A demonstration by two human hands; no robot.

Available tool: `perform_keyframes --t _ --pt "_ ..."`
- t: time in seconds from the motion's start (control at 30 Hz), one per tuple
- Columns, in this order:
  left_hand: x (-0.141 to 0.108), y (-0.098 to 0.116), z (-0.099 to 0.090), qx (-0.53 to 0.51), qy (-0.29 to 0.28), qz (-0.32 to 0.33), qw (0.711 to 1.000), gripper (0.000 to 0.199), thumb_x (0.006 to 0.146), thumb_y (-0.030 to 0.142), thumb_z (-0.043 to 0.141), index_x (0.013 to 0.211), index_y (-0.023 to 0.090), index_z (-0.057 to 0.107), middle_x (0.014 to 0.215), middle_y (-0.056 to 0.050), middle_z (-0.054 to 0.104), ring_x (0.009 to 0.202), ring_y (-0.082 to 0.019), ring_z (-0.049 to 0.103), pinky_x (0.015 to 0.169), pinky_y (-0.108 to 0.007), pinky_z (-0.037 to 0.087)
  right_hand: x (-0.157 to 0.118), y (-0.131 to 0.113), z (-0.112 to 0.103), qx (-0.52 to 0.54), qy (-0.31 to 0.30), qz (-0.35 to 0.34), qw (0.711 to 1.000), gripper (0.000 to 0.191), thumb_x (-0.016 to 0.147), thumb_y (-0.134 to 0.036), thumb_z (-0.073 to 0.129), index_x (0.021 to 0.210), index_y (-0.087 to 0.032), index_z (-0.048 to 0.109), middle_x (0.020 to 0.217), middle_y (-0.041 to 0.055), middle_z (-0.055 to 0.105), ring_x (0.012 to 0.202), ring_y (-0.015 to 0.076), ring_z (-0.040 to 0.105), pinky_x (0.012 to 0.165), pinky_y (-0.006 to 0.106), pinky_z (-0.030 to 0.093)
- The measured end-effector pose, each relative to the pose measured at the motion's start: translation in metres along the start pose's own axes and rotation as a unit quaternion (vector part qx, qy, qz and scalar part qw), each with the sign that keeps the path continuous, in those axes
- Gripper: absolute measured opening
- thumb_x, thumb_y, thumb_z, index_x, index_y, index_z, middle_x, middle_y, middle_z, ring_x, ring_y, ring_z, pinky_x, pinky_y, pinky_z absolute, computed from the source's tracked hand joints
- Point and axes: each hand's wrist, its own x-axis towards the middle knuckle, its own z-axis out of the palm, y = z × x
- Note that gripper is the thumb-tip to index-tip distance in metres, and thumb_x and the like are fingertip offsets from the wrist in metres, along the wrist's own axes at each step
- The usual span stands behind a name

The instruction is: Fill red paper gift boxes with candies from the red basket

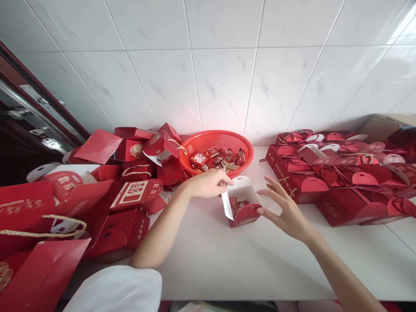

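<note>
A small red gift box (245, 216) with a white inside stands on the white counter in front of me, its top flaps up and spread. Red-wrapped sweets (238, 203) lie inside it. At its back left corner, my left hand (209, 183) has its fingers curled in on the edge of a flap; the fingertips are partly hidden. On the opposite side, my right hand (286, 208) is open with fingers apart, the thumb at the red front flap. Just behind the box sits a red plastic basket (248, 158) holding wrapped sweets (219, 159).
Loose red boxes (134, 190), some with rope handles, are heaped on the left. Rows of closed red boxes (302, 182) stand on the right, with a cardboard box (377, 128) behind them. A tiled wall (224, 86) borders the counter (208, 260) at the back.
</note>
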Motion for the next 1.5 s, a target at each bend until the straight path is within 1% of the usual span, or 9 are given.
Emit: perform_keyframes --t 0.1,0.27,0.43,0.63,0.83,0.97,1.13,1.3,1.5 --pt "0.005 0.005 0.006 0.008 0.016 0.024 1.000 0.025 0.088 0.024 0.059 0.104 0.018 0.077 0.101 -0.007 0.073 0.094 -0.022 0.067 0.083 -0.028 0.047 -0.004 -0.004 0.017 0.030 0.057 -0.015 0.998 0.034 0.093 -0.045 0.064 0.122 -0.027 0.066 0.157 0.0152 0.041 0.138 0.0338 0.052 0.108 0.052 0.050" --pt "0.007 0.012 0.014 0.016 0.038 0.017 0.999 0.029 0.094 0.034 0.054 0.103 0.018 0.077 0.095 -0.006 0.070 0.083 -0.020 0.065 0.080 -0.030 0.047 -0.007 -0.013 0.025 0.121 0.053 -0.091 0.987 0.028 0.094 -0.034 0.065 0.121 -0.027 0.068 0.159 0.0139 0.039 0.139 0.0336 0.051 0.109 0.050 0.051" --pt "0.010 0.017 0.028 0.030 0.072 0.013 0.997 0.034 0.098 0.039 0.050 0.107 0.020 0.077 0.095 -0.007 0.068 0.095 -0.023 0.062 0.087 -0.032 0.047 -0.012 -0.013 0.029 0.097 0.065 -0.123 0.986 0.035 0.092 -0.032 0.069 0.126 -0.028 0.066 0.138 0.0150 0.056 0.132 0.0331 0.058 0.102 0.048 0.056" --pt "0.010 0.023 0.031 0.029 0.025 0.032 0.999 0.032 0.097 0.032 0.052 0.119 0.023 0.074 0.102 -0.007 0.066 0.092 -0.020 0.061 0.086 -0.030 0.047 -0.012 -0.012 0.029 0.111 0.043 -0.122 0.985 0.029 0.093 -0.033 0.067 0.121 -0.027 0.068 0.137 0.0152 0.061 0.129 0.0319 0.061 0.100 0.046 0.057" --pt "0.008 0.018 0.029 -0.002 -0.020 0.024 1.000 0.037 0.092 0.036 0.062 0.126 0.024 0.069 0.115 -0.007 0.062 0.084 -0.016 0.061 0.080 -0.028 0.049 -0.014 -0.010 0.026 0.124 -0.020 -0.127 0.984 0.042 0.092 -0.037 0.069 0.133 -0.028 0.062 0.151 0.0150 0.053 0.144 0.0328 0.045 0.112 0.054 0.045" --pt "0.008 0.019 0.036 -0.009 -0.001 0.016 1.000 0.036 0.092 0.039 0.062 0.124 0.025 0.068 0.122 -0.008 0.061 0.088 -0.018 0.062 0.083 -0.030 0.050 -0.015 -0.009 0.029 0.130 -0.034 -0.114 0.984 0.041 0.090 -0.039 0.070 0.128 -0.025 0.062 0.142 0.0151 0.061 0.148 0.0324 0.036 0.114 0.052 0.044" --pt "0.008 0.028 0.040 0.018 0.029 0.013 0.999 0.024 0.093 0.022 0.055 0.112 0.024 0.069 0.115 -0.007 0.064 0.112 -0.023 0.059 0.094 -0.033 0.048 -0.014 -0.010 0.026 0.175 -0.011 -0.085 0.981 0.023 0.094 -0.038 0.064 0.113 -0.024 0.064 0.146 0.0163 0.057 0.140 0.0324 0.050 0.110 0.050 0.048" --pt "0.010 0.027 0.048 0.031 0.045 0.009 0.998 0.023 0.090 0.015 0.056 0.109 0.022 0.066 0.115 -0.008 0.064 0.116 -0.024 0.060 0.099 -0.037 0.049 -0.014 -0.012 0.019 0.233 -0.053 -0.075 0.968 0.016 0.099 -0.032 0.056 0.094 -0.024 0.070 0.149 0.0118 0.055 0.139 0.0311 0.051 0.111 0.049 0.046" --pt "0.005 0.020 0.077 -0.001 0.158 0.003 0.987 0.058 0.090 0.017 0.061 0.145 0.022 0.046 0.140 -0.013 0.058 0.107 -0.025 0.067 0.094 -0.039 0.054 -0.013 -0.012 0.027 0.214 -0.003 -0.033 0.976 0.029 0.096 -0.039 0.061 0.122 -0.026 0.064 0.148 0.0148 0.055 0.137 0.0297 0.053 0.110 0.048 0.048"
